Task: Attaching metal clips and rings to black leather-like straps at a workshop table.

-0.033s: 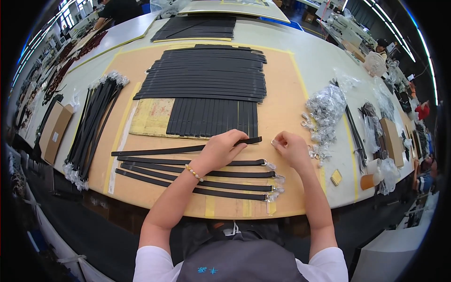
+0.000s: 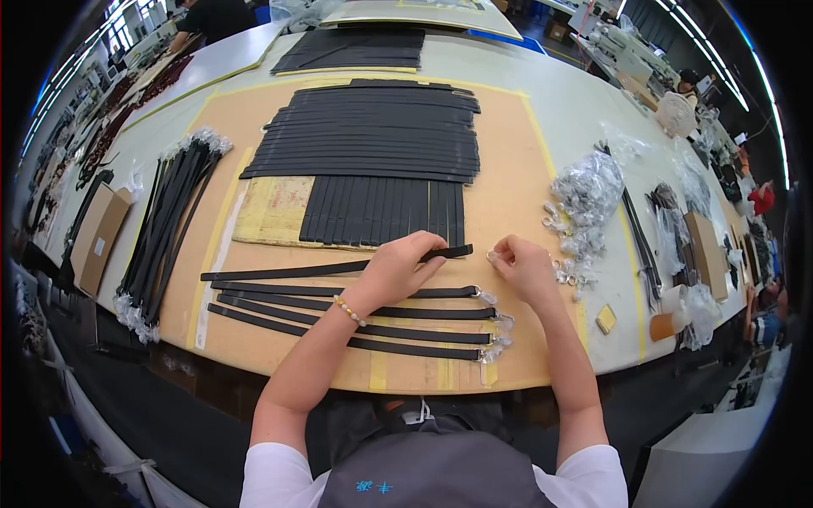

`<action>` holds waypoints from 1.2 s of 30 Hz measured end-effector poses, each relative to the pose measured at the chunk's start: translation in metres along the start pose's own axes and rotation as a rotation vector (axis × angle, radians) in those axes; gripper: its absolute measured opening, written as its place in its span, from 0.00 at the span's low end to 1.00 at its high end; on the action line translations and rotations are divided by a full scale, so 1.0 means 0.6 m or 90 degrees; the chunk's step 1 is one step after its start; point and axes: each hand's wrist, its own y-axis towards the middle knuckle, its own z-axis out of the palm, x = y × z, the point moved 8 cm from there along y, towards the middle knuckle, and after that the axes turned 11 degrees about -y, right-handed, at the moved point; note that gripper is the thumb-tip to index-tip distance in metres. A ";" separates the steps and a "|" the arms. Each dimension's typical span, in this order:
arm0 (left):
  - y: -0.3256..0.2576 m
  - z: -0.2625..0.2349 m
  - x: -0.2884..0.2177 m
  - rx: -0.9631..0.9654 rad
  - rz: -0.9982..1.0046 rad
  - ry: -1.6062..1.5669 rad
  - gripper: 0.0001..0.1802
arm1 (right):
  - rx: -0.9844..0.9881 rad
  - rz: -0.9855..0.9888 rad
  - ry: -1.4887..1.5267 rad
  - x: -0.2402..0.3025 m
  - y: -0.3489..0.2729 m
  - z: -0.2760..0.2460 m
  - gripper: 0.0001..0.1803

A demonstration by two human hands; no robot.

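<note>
While the left hand (image 2: 398, 269) pins a black strap (image 2: 330, 269), nothing has shifted.
Right hand (image 2: 523, 267) fingers pinch a small metal buckle (image 2: 491, 254) near the table's front edge.

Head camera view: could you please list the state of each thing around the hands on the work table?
Left hand: pressing down on the top black strap.
Top black strap: flat, no buckle visible on its end.
Right hand: pinching a small metal piece.
Four lower straps: flat, buckles fitted, plastic-wrapped.
Pile of bagged buckles: loose heap.
Stacked straps: neat rows.
</note>
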 end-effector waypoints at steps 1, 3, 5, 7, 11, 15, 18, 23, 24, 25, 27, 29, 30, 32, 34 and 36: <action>0.001 -0.001 -0.004 0.000 0.001 0.000 0.13 | 0.006 0.002 0.051 0.008 0.000 0.005 0.11; 0.002 -0.009 -0.007 -0.024 -0.017 -0.090 0.14 | 0.011 0.004 0.102 0.008 -0.003 0.012 0.10; 0.005 -0.015 -0.012 -0.033 -0.014 -0.110 0.14 | 0.101 -0.054 0.592 0.024 -0.005 0.025 0.10; 0.002 -0.024 -0.017 -0.042 -0.017 -0.128 0.14 | 0.129 -0.084 0.691 0.046 -0.009 0.011 0.09; -0.001 -0.028 -0.015 -0.041 -0.066 -0.225 0.13 | 0.195 -0.066 0.883 0.093 -0.022 0.005 0.08; 0.007 -0.015 -0.017 -0.011 -0.096 -0.256 0.13 | 0.248 -0.152 0.974 0.088 -0.022 0.019 0.08; 0.007 -0.005 -0.018 -0.008 -0.116 -0.353 0.11 | 0.314 -0.136 1.089 0.091 -0.034 0.033 0.08; -0.015 -0.003 -0.013 0.008 -0.135 -0.359 0.11 | 0.452 -0.109 1.249 0.121 -0.049 0.058 0.08; -0.014 0.004 -0.022 0.034 -0.141 -0.351 0.11 | 0.465 -0.081 1.272 0.117 -0.052 0.062 0.08; -0.014 0.006 -0.031 0.009 -0.134 -0.353 0.11 | 0.454 -0.095 1.258 0.116 -0.052 0.060 0.08; -0.009 0.006 -0.044 -0.039 -0.116 -0.350 0.10 | 0.440 -0.118 1.239 0.115 -0.056 0.050 0.08; -0.007 0.009 -0.043 -0.037 -0.119 -0.339 0.10 | 0.427 -0.136 1.236 0.109 -0.056 0.045 0.08; -0.007 0.008 -0.039 -0.044 -0.129 -0.325 0.10 | 0.426 -0.151 1.234 0.109 -0.056 0.043 0.08; -0.004 0.012 -0.040 -0.027 -0.101 -0.308 0.10 | 0.414 -0.144 1.222 0.107 -0.057 0.044 0.08; -0.004 0.010 -0.042 -0.038 -0.106 -0.307 0.10 | 0.404 -0.135 1.211 0.108 -0.057 0.044 0.08; -0.004 0.009 -0.045 -0.032 -0.114 -0.319 0.10 | 0.391 -0.129 1.217 0.110 -0.058 0.039 0.08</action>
